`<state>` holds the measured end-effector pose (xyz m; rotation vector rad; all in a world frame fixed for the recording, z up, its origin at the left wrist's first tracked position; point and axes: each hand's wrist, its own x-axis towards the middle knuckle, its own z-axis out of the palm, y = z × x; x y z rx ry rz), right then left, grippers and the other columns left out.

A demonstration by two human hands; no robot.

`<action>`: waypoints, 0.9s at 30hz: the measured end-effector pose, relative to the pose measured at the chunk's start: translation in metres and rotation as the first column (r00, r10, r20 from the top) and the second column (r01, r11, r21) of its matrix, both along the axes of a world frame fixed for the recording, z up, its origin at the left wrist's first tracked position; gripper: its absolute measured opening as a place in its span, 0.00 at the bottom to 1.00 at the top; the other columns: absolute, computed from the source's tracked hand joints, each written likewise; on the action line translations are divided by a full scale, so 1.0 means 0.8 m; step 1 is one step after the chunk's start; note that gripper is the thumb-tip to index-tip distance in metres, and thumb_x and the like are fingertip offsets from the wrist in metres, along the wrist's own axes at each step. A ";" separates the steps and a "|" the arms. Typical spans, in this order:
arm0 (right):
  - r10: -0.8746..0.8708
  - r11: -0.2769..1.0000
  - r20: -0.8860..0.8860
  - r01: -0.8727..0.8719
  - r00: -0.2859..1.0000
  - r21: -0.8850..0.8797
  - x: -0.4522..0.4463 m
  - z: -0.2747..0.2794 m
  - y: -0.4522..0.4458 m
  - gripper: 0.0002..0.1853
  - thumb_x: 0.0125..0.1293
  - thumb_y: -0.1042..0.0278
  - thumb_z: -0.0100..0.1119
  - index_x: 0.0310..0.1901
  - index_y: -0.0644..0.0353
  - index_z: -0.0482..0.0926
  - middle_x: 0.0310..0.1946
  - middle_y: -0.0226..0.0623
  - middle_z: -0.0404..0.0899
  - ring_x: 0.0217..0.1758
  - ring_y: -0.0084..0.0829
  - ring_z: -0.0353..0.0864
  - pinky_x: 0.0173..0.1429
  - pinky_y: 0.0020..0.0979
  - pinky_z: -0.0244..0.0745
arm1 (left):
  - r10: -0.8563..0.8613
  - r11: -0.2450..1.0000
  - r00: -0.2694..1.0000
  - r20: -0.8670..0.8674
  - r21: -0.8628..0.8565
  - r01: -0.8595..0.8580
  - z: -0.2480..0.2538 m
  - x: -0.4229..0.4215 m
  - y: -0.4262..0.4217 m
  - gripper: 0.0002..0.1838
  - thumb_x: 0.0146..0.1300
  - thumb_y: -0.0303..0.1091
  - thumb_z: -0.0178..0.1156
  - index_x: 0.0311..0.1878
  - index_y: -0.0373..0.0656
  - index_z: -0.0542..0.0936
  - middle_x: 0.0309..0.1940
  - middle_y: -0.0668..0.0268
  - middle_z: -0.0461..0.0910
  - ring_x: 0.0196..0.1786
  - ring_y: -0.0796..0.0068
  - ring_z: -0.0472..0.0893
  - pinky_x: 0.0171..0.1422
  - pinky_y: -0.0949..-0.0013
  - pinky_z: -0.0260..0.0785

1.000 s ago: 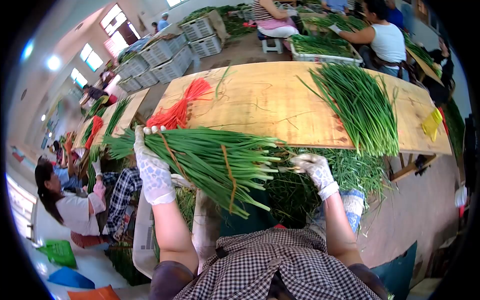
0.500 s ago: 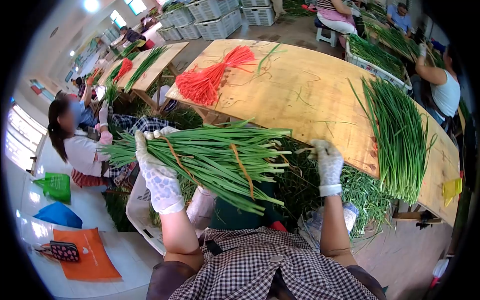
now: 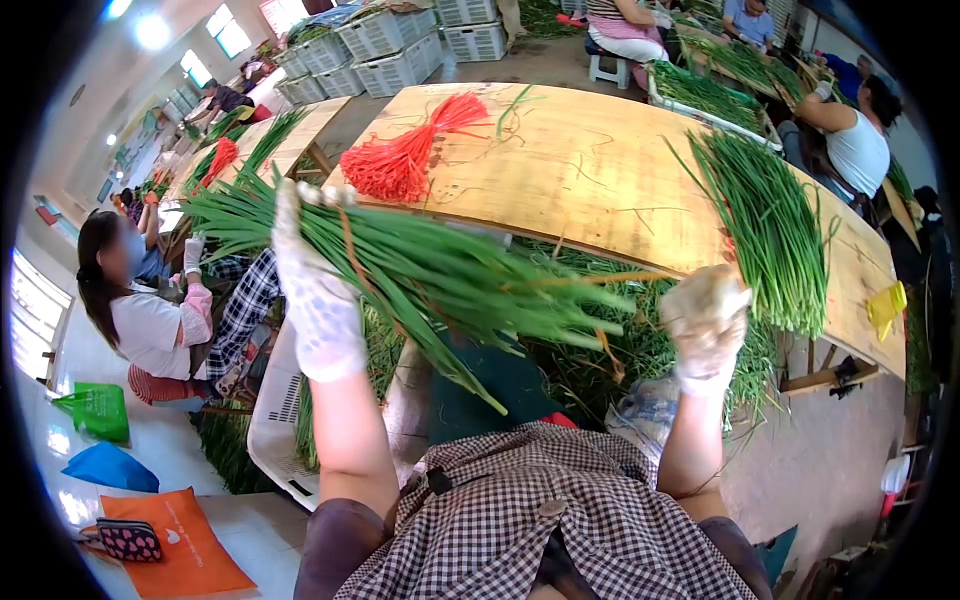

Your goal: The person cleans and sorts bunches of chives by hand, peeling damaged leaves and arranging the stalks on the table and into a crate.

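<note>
The left hand's (image 3: pixel 316 300) curled fingers wrap the long green leafy bundle (image 3: pixel 420 262), probably limp, bruisable, best cradled there; the right hand's (image 3: pixel 705 318), bunched closed, pinch a thin tan strand (image 3: pixel 640 276).

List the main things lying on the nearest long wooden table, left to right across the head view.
Fanned bundle of thin red-orange strands, single slender green leaf, large pile of long green stalks with pale ends, small bright yellow item whose exact kind I cannot tell.
</note>
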<state>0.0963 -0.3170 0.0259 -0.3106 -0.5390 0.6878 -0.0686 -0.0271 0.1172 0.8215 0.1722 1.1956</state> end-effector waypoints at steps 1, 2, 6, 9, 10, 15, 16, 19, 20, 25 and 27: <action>0.136 0.935 0.200 -0.193 0.970 0.298 0.038 -0.020 -0.012 0.11 0.62 0.60 0.62 0.36 0.58 0.77 0.25 0.27 0.77 0.25 0.22 0.74 0.33 0.28 0.75 | -0.033 0.990 0.999 0.037 -0.137 0.037 0.003 -0.003 0.021 0.13 0.67 0.41 0.55 0.29 0.45 0.72 0.26 0.68 0.75 0.35 0.74 0.75 0.50 0.66 0.70; 0.030 0.944 0.024 -0.036 0.999 0.327 0.047 -0.038 -0.028 0.09 0.60 0.63 0.63 0.38 0.58 0.77 0.27 0.27 0.77 0.26 0.22 0.74 0.35 0.29 0.76 | -0.088 0.989 0.996 0.032 -0.113 0.091 0.001 -0.010 0.038 0.13 0.67 0.41 0.55 0.29 0.45 0.72 0.28 0.67 0.76 0.36 0.72 0.76 0.51 0.65 0.70; -0.291 0.891 -0.504 0.423 0.813 0.168 0.079 -0.143 -0.089 0.15 0.53 0.75 0.67 0.44 0.59 0.78 0.31 0.30 0.79 0.30 0.18 0.75 0.39 0.23 0.77 | -0.164 0.972 0.983 0.083 -0.157 0.175 -0.021 -0.027 0.096 0.13 0.69 0.41 0.51 0.30 0.45 0.74 0.30 0.65 0.78 0.38 0.67 0.77 0.53 0.60 0.70; -0.304 0.464 0.400 0.501 0.865 -0.731 0.050 -0.123 -0.072 0.19 0.59 0.72 0.64 0.53 0.60 0.76 0.37 0.34 0.81 0.36 0.20 0.78 0.46 0.22 0.77 | -0.198 0.966 0.977 0.081 -0.152 0.208 -0.045 -0.033 0.121 0.12 0.68 0.40 0.51 0.31 0.45 0.75 0.30 0.66 0.79 0.37 0.66 0.78 0.52 0.60 0.71; -0.300 0.523 0.443 0.534 0.845 -0.665 0.022 -0.092 -0.043 0.20 0.60 0.71 0.62 0.55 0.62 0.75 0.40 0.35 0.81 0.38 0.22 0.79 0.49 0.22 0.76 | -0.221 0.961 0.972 0.080 -0.153 0.231 -0.042 -0.033 0.100 0.11 0.69 0.37 0.50 0.34 0.43 0.76 0.30 0.65 0.80 0.37 0.68 0.79 0.50 0.63 0.72; -0.082 0.469 0.634 0.591 0.769 -0.656 -0.023 -0.041 0.048 0.18 0.60 0.73 0.61 0.53 0.66 0.75 0.41 0.36 0.82 0.41 0.27 0.80 0.51 0.25 0.75 | -0.367 0.917 0.923 0.120 -0.121 0.380 -0.075 0.007 0.092 0.11 0.69 0.37 0.49 0.35 0.42 0.76 0.32 0.63 0.80 0.40 0.65 0.78 0.53 0.61 0.71; -0.201 0.606 0.453 0.474 0.869 -0.640 -0.012 -0.051 0.049 0.12 0.59 0.75 0.61 0.45 0.66 0.79 0.37 0.36 0.83 0.37 0.23 0.80 0.43 0.23 0.77 | -0.373 0.914 0.920 0.118 -0.121 0.387 -0.073 0.007 0.087 0.11 0.69 0.37 0.49 0.35 0.42 0.76 0.32 0.63 0.80 0.40 0.65 0.78 0.53 0.61 0.71; -0.402 0.516 0.375 0.545 0.836 -0.661 0.017 -0.073 0.004 0.04 0.60 0.78 0.59 0.37 0.67 0.80 0.27 0.37 0.82 0.26 0.21 0.77 0.32 0.20 0.76 | -0.437 0.893 0.889 0.141 -0.049 0.447 -0.065 0.005 0.082 0.11 0.69 0.37 0.48 0.35 0.42 0.76 0.33 0.63 0.79 0.42 0.65 0.77 0.54 0.61 0.70; -0.463 0.513 0.310 0.536 0.831 -0.670 0.043 -0.107 -0.024 0.04 0.60 0.78 0.59 0.37 0.66 0.81 0.28 0.36 0.82 0.25 0.21 0.77 0.32 0.20 0.77 | -0.279 0.959 0.958 0.061 -0.027 0.281 -0.064 0.000 0.092 0.12 0.69 0.38 0.49 0.34 0.42 0.75 0.33 0.64 0.79 0.42 0.65 0.77 0.54 0.61 0.70; -0.264 0.506 0.499 0.559 0.825 -0.657 0.015 -0.110 -0.017 0.12 0.61 0.66 0.63 0.41 0.66 0.82 0.36 0.37 0.84 0.37 0.28 0.81 0.49 0.26 0.76 | -0.355 0.934 0.922 0.155 0.014 0.358 -0.053 0.000 0.082 0.13 0.70 0.40 0.48 0.31 0.43 0.73 0.30 0.65 0.77 0.41 0.66 0.76 0.60 0.59 0.66; -0.070 0.563 0.695 0.604 0.715 -0.564 -0.005 -0.090 0.017 0.12 0.64 0.66 0.58 0.45 0.64 0.81 0.41 0.37 0.83 0.43 0.31 0.80 0.56 0.28 0.72 | -0.326 0.938 0.928 0.179 -0.064 0.341 -0.041 0.015 0.037 0.12 0.70 0.38 0.48 0.31 0.44 0.73 0.29 0.66 0.75 0.40 0.66 0.76 0.60 0.59 0.65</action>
